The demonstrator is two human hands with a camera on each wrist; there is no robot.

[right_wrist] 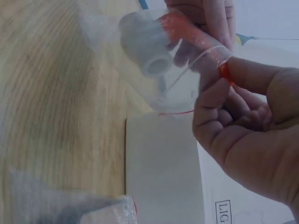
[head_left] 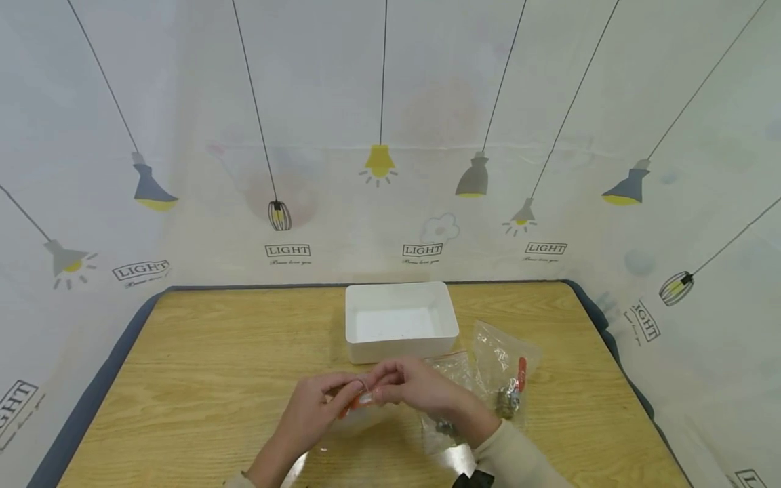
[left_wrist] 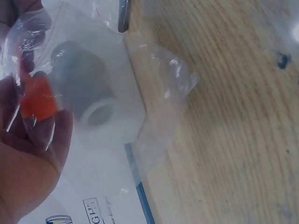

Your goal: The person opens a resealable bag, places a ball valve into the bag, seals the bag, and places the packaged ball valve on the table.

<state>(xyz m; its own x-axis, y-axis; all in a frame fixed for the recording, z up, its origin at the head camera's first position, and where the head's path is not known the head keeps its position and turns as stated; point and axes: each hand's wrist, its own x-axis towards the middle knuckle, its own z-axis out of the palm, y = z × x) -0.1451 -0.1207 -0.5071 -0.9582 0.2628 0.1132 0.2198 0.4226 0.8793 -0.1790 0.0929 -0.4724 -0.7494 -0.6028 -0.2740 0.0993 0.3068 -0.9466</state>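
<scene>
A clear zip bag (right_wrist: 133, 88) hangs between my two hands in front of the white box. Inside it sits a pale grey plastic valve (right_wrist: 140, 44) with an orange handle (left_wrist: 39, 98). My left hand (head_left: 311, 407) grips the bag around the orange handle, its fingers showing through the film in the left wrist view. With thumb and fingertips my right hand (right_wrist: 250, 112) pinches the bag's upper edge at the end of the handle. The hands are close together, and the valve body dangles below them, over the wooden table (head_left: 213, 366).
A white open box (head_left: 399, 350) stands at the table's back middle. To the right lies a clear bag (head_left: 500, 346) holding a metal valve with a red lever (head_left: 521, 373). Another clear bag (head_left: 451, 366) with small metal parts lies partly under my right forearm.
</scene>
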